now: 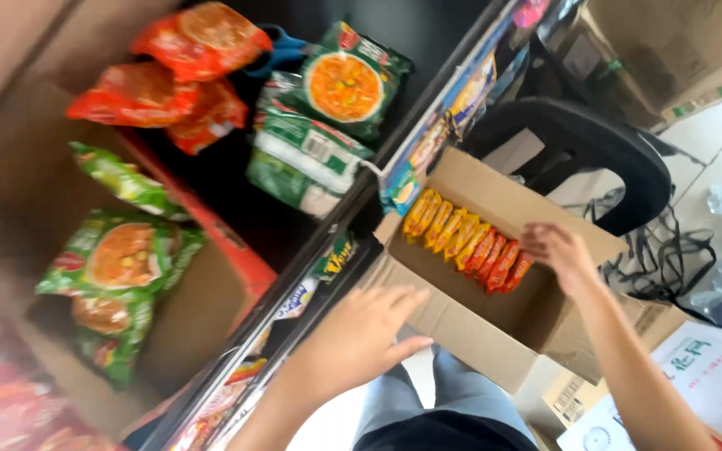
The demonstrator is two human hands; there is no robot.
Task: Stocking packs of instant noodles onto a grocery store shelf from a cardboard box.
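An open brown cardboard box [495,330] stands in front of me, with a row of several upright yellow, orange and red snack packets [465,240] inside at its far end. My left hand [361,334] lies flat with fingers spread on the box's near left flap. Reaching into the box, my right hand [560,253] has its fingers on the red packets at the right end of the row. Whether it grips one I cannot tell.
To the left, a dark shelf [236,184] carries green noodle packs [327,117] and red packs [177,75]. A second cardboard box [10,192] lower left holds green packs [123,267]. Behind the box stands a black chair [595,150]. More cartons [704,376] lie at the right.
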